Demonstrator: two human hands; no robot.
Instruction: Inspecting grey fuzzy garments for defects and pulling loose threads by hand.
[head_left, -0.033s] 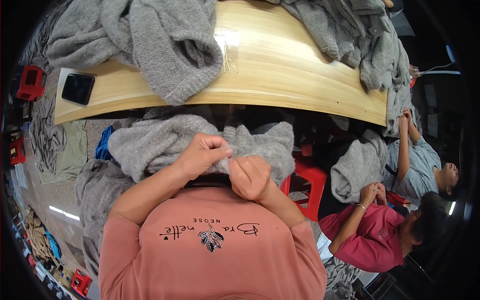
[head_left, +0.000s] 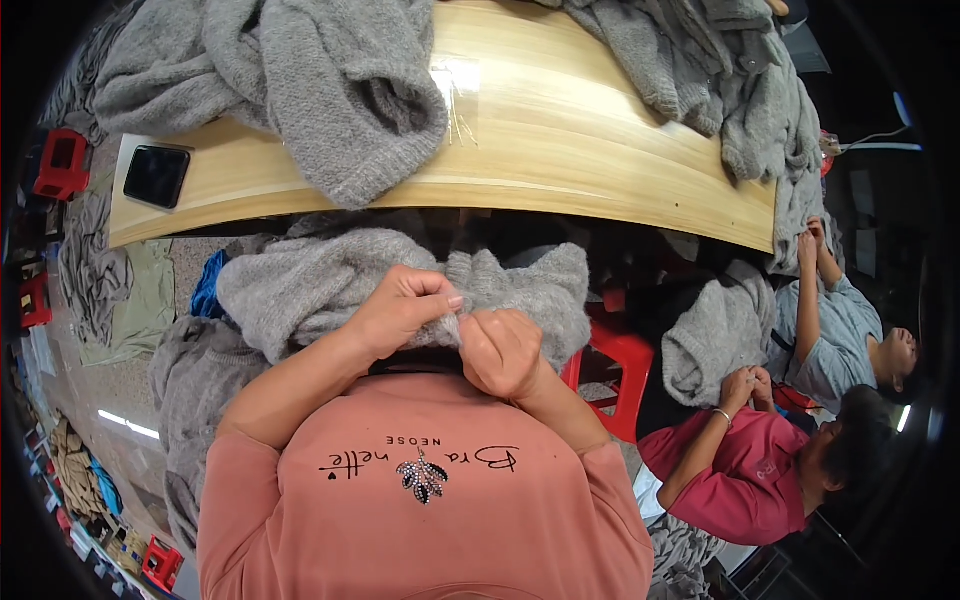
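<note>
A fuzzy grey knitted garment (head_left: 320, 285) lies bunched across my lap, below the table's near edge. My left hand (head_left: 405, 310) is closed in a pinch, thumb against fingertips, on a bit of the knit. Right beside it, my right hand (head_left: 502, 352) is curled with its knuckles up, also pinching the garment. The fingertips of the two hands almost meet. Whatever fine detail lies between them is too small to make out.
Grey knitwear (head_left: 350, 100) is heaped on the wooden table (head_left: 580, 130), with a phone (head_left: 157, 177) at left and thin pale strands (head_left: 458, 115) mid-table. A red stool (head_left: 622, 370) stands to my right. Two people at right handle grey knits (head_left: 715, 335). More garments (head_left: 205, 380) hang at left.
</note>
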